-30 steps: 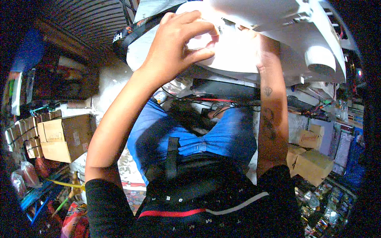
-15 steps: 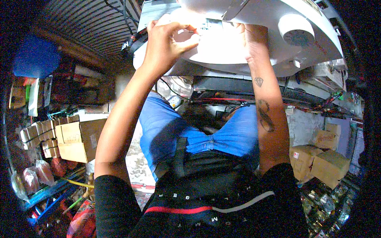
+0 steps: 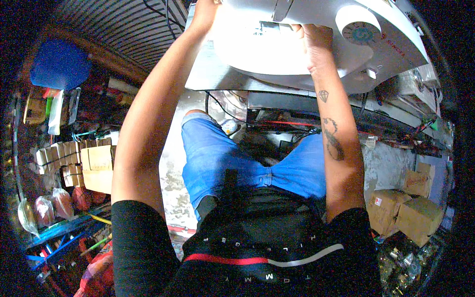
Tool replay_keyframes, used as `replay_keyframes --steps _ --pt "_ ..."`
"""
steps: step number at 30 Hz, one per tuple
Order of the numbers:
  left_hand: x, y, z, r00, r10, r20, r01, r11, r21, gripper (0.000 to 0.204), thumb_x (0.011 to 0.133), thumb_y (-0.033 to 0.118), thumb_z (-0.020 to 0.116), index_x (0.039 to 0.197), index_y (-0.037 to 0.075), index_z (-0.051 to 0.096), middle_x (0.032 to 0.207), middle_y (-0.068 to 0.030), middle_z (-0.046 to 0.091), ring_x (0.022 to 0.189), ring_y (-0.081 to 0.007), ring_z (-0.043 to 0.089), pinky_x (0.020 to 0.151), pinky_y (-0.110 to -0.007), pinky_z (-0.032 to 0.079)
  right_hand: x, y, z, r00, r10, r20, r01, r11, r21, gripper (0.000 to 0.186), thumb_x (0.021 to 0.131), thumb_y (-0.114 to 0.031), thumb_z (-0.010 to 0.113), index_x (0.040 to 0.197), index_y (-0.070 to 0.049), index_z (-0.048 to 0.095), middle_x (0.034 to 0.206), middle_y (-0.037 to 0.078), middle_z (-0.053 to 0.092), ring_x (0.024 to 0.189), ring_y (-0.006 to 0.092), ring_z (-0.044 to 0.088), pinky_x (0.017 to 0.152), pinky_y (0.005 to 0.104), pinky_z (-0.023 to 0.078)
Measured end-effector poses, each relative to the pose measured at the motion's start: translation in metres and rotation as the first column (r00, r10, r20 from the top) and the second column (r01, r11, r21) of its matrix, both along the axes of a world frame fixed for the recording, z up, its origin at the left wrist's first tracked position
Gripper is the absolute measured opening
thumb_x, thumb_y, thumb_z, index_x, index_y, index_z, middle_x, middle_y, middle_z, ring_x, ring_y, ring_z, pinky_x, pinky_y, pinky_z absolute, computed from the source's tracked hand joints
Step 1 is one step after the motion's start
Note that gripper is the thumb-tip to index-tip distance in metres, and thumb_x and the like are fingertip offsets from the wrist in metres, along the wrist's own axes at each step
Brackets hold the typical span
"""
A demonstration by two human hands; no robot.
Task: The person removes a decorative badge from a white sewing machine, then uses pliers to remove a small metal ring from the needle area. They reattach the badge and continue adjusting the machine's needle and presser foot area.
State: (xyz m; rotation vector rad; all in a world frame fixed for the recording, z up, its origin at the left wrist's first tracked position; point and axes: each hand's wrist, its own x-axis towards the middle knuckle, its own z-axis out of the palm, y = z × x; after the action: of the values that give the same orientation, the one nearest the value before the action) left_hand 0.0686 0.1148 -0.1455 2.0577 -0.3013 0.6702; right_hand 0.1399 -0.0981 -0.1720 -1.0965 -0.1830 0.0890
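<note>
A white sewing machine [image 3: 297,54] with a round dial [image 3: 360,29] lies at the top of the view on a grey metal table plate [image 3: 213,76]. My right hand [image 3: 314,42] lies on the machine's white body, fingers curled at a dark opening in it. My left hand [image 3: 204,14] reaches to the machine's left end. Its fingers are cut off by the top edge of the picture. Both forearms stretch up from my lap, over blue denim shorts [image 3: 222,158] and a black shirt.
Stacked cardboard boxes [image 3: 96,163] stand at the left and more boxes [image 3: 415,213] at the right. A blue round object [image 3: 59,64] hangs upper left beside a corrugated shutter [image 3: 123,24]. Cables and a red wire [image 3: 282,123] run under the table.
The machine and both hands have shifted toward the top of the view. My left hand has moved from the machine's middle to its left end, and its fingers are now out of the picture.
</note>
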Motion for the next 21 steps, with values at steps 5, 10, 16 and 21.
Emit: replay_keyframes --steps 5,10,16,21 --pt "0.015 -0.005 0.006 0.994 -0.099 -0.055 0.095 0.994 -0.06 0.03 0.073 0.023 0.072 0.097 0.006 0.068 0.09 -0.0104 0.068 0.085 -0.0243 0.064 0.073 -0.038 0.049 -0.002 0.001 -0.001 1.0 -0.009 -0.019 0.01 1.0 0.016 0.04 0.082 -0.012 0.068 0.117 0.004 0.054 0.109 0.013 0.062 0.099 0.0204 0.06 0.085 0.0307 0.049" --pt "0.019 -0.007 0.006 0.984 -0.156 -0.083 0.148 0.984 -0.099 0.028 0.075 0.021 0.071 0.098 0.005 0.068 0.091 -0.0102 0.068 0.084 -0.0231 0.065 0.072 -0.037 0.05 -0.003 0.006 -0.003 0.998 -0.019 -0.055 0.021 0.999 0.035 0.043 0.082 -0.013 0.069 0.118 0.004 0.053 0.109 0.013 0.061 0.098 0.0202 0.06 0.084 0.0307 0.049" --pt "0.02 -0.008 0.007 0.976 -0.2 -0.087 0.191 0.976 -0.1 0.026 0.077 0.017 0.07 0.1 0.004 0.067 0.091 -0.0099 0.068 0.084 -0.0218 0.065 0.071 -0.036 0.052 -0.007 0.009 -0.01 0.996 -0.043 -0.074 0.049 0.995 0.081 0.045 0.081 -0.014 0.069 0.119 0.004 0.053 0.109 0.013 0.061 0.098 0.0201 0.06 0.083 0.0306 0.05" --pt "0.019 -0.008 0.011 0.97 -0.229 -0.084 0.223 0.972 -0.069 0.025 0.079 0.014 0.069 0.101 0.003 0.067 0.092 -0.0097 0.068 0.083 -0.0206 0.065 0.07 -0.035 0.053 -0.014 0.007 -0.003 0.999 0.03 -0.04 -0.033 0.997 -0.072 0.041 0.081 -0.017 0.069 0.114 0.005 0.057 0.106 0.014 0.063 0.091 0.0192 0.061 0.078 0.0309 0.05"
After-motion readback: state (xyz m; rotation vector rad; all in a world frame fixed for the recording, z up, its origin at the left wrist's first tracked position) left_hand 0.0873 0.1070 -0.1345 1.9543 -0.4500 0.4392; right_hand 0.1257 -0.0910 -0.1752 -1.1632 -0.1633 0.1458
